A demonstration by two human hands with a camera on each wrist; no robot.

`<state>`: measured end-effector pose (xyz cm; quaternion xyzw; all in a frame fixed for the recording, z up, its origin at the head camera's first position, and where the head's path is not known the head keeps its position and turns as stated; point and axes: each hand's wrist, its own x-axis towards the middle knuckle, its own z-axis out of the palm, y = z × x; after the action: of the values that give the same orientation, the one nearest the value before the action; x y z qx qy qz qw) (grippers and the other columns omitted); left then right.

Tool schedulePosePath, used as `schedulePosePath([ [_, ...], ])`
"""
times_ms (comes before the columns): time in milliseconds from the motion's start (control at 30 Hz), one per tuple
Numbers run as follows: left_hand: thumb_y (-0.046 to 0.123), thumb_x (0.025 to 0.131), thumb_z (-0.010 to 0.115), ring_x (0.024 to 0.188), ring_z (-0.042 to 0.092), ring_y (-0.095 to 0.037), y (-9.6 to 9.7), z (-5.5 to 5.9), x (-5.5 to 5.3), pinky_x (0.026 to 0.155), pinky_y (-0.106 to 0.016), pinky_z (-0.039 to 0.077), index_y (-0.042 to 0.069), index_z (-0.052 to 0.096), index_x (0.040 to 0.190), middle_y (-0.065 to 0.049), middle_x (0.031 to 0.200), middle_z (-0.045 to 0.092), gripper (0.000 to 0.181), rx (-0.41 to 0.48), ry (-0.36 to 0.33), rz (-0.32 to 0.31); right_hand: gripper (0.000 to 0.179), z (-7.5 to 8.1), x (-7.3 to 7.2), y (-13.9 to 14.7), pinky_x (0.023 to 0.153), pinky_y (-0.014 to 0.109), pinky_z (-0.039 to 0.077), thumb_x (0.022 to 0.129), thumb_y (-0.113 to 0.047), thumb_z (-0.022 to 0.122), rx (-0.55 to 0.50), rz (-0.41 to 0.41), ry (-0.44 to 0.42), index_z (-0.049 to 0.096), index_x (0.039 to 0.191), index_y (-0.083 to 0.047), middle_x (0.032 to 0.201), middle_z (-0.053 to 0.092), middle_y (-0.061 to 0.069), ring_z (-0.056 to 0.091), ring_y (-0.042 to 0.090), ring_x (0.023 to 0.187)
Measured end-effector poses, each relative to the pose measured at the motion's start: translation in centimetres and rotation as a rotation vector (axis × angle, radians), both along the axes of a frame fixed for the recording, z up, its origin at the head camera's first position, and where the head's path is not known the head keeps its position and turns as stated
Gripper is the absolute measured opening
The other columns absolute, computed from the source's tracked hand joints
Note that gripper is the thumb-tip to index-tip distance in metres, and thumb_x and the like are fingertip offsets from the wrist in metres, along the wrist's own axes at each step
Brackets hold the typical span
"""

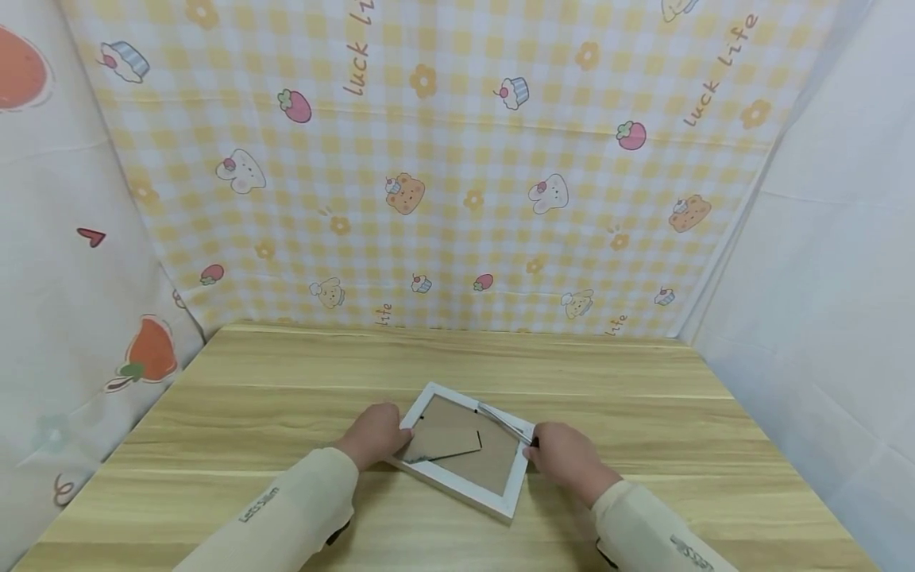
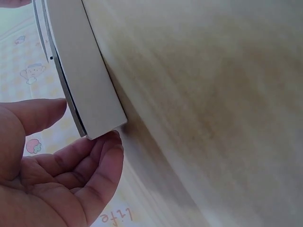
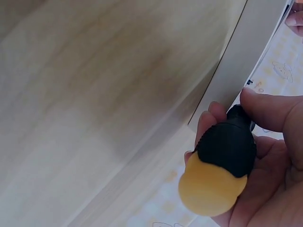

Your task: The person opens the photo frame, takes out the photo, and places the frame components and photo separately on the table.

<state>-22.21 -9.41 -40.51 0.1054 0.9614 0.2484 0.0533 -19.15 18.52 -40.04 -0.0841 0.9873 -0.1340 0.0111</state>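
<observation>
A white picture frame [image 1: 457, 486] lies back side up on the table, turned at an angle, showing its brown backing board and a folded stand leg [image 1: 445, 441]. My left hand [image 1: 375, 435] grips its left corner, thumb at the top edge and fingers curled beneath, as the left wrist view shows. In my right hand [image 1: 569, 461] is a screwdriver with a black and yellow handle [image 3: 222, 156]. Its metal shaft [image 1: 503, 423] lies along the frame's far edge, tip near a small black tab [image 1: 476, 411]. The right fingertips [image 3: 215, 109] sit against the frame's right corner.
The light wood-grain table [image 1: 300, 373] spreads around the frame. A yellow checked curtain [image 1: 457, 238] with cartoon prints hangs behind it. Pale cloths hang at the left [image 1: 86, 294] and right [image 1: 822, 278].
</observation>
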Motion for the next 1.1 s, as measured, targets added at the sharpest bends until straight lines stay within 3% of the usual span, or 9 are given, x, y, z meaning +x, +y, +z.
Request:
schedulePosePath([
  [167,0.013,0.088,0.066,0.054,0.037,-0.012,-0.1,-0.3,0.3,0.049,-0.023,0.031,0.006,0.05,0.063,0.0,0.058,0.04,0.03,0.003,0.002,0.006,0.02,-0.1,-0.5,0.1,0.051,0.029,0.037,0.089,-0.017,0.068,-0.005,0.019,-0.012,0.058,0.074,-0.008,0.061,0.048,-0.002,0.043,0.013,0.055],
  [367,0.012,0.088,0.064,0.054,0.04,-0.013,0.0,0.2,0.9,0.049,-0.023,0.032,0.004,0.053,0.066,-0.001,0.059,0.045,0.026,0.017,-0.024,0.008,0.019,-0.1,-1.1,0.2,0.054,0.03,0.039,0.089,-0.016,0.067,-0.006,0.027,-0.013,0.058,0.074,-0.008,0.063,0.049,-0.001,0.044,0.014,0.057],
  [767,0.012,0.089,0.06,0.051,0.036,-0.012,0.4,0.4,1.9,0.048,-0.023,0.032,0.008,0.044,0.058,0.0,0.056,0.041,0.035,-0.064,0.004,-0.023,0.012,-0.2,-2.5,-0.1,0.058,0.032,0.043,0.09,-0.015,0.066,0.035,0.035,-0.038,0.066,0.083,-0.006,0.067,0.055,-0.001,0.046,0.014,0.059],
  [1100,0.013,0.089,0.061,0.048,0.037,-0.01,0.7,0.4,2.4,0.046,-0.022,0.032,0.008,0.045,0.058,0.0,0.054,0.042,0.036,-0.051,-0.014,-0.014,0.012,-0.2,-3.3,0.0,0.062,0.034,0.046,0.09,-0.015,0.067,0.039,0.043,-0.042,0.066,0.082,-0.005,0.07,0.057,-0.001,0.048,0.014,0.062],
])
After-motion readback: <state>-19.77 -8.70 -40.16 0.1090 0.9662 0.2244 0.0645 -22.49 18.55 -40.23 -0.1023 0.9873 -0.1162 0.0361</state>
